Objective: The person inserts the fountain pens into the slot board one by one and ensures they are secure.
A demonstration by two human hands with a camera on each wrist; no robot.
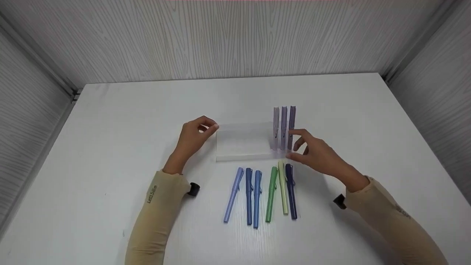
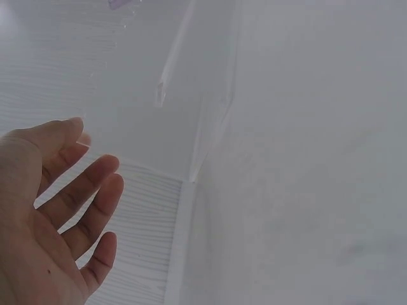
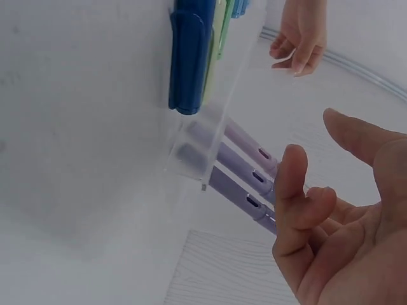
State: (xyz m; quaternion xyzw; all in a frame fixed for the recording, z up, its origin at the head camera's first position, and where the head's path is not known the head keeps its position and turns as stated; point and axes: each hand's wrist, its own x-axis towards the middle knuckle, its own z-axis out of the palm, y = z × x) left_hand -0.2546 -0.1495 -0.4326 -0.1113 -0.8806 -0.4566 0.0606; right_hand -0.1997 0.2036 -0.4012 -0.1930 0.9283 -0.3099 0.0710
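A clear plastic pen stand (image 1: 243, 141) is on the white table. My left hand (image 1: 193, 136) pinches its upper left corner between thumb and index finger; the other fingers (image 2: 95, 213) hang loosely bent. Three purple pens, light (image 1: 276, 119), medium (image 1: 283, 123) and dark (image 1: 292, 119), lean side by side at the stand's right end. My right hand (image 1: 320, 152) is beside the dark purple pen, its index fingertip at that pen and its thumb near the stand's lower right corner. In the right wrist view, the thumb (image 3: 356, 136) is spread from the bent fingers, with nothing between them.
In front of the stand lie several capped pens: periwinkle (image 1: 232, 197), two blue (image 1: 249, 197), green (image 1: 271, 195), pale yellow-green (image 1: 283, 187) and navy (image 1: 291, 193). A wood-grain panel (image 1: 235, 40) rises behind the table.
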